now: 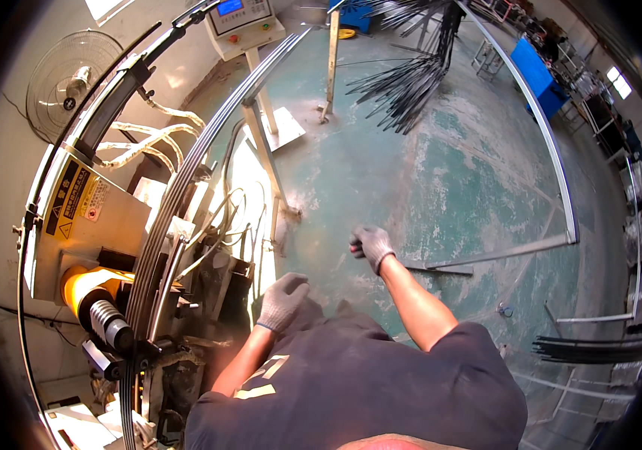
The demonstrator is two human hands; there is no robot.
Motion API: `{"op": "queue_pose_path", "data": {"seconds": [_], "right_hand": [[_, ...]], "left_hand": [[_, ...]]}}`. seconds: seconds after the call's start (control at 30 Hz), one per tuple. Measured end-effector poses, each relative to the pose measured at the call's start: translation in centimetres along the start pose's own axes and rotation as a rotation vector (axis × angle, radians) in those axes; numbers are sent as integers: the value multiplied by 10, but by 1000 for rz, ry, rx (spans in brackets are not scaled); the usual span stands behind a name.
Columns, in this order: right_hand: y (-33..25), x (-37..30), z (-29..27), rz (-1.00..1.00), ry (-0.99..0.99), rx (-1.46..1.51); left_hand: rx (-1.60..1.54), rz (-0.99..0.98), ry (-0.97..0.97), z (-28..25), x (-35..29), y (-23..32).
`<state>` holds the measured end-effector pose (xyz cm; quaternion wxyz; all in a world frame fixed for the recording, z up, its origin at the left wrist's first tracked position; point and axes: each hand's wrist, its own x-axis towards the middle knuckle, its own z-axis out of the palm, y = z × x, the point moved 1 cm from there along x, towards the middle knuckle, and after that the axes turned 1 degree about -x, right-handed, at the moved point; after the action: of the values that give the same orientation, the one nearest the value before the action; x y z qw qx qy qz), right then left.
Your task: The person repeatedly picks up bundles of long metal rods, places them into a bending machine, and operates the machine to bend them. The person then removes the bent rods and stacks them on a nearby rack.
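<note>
My left hand (282, 304), in a grey knit glove, is loosely closed in front of my dark shirt, near the machine on the left. Nothing shows sticking out of its fingers, and its palm is hidden. Farther right and forward, my right hand (372, 247) hangs over the green floor in a matching glove. Its fingers are curled in, with a reddish spot at the fingertips and no object visible in them. Long thin dark rods (186, 165) run bundled along the machine (96, 217) at my left, apart from both hands.
A control box (242, 30) with a small screen stands at the far left, near a wall fan (66, 86). Black rods (411, 90) lie fanned out at the back. A metal frame (549, 142) reaches along the right, with more dark rods (594, 349) at lower right.
</note>
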<state>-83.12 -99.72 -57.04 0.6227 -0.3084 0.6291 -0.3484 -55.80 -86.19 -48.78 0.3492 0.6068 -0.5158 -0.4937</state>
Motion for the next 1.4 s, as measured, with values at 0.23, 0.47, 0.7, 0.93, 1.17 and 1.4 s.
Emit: {"op": "queue_pose_path", "data": {"seconds": [0.23, 0.47, 0.7, 0.93, 1.17, 1.4], "right_hand": [[-196, 119, 146, -158, -342, -41], [-312, 204, 240, -210, -353, 29], [-373, 300, 277, -78, -453, -26], [-414, 362, 275, 17, -520, 20], [-451, 414, 275, 111, -520, 20], [-495, 443, 253, 152, -511, 26]], "left_hand": [[41, 354, 255, -86, 169, 140], [257, 366, 439, -219, 368, 205], [163, -199, 124, -260, 511, 179], [29, -378, 59, -239, 589, 181], [-34, -525, 113, -224, 627, 213], [-143, -530, 85, -211, 672, 223]]}}
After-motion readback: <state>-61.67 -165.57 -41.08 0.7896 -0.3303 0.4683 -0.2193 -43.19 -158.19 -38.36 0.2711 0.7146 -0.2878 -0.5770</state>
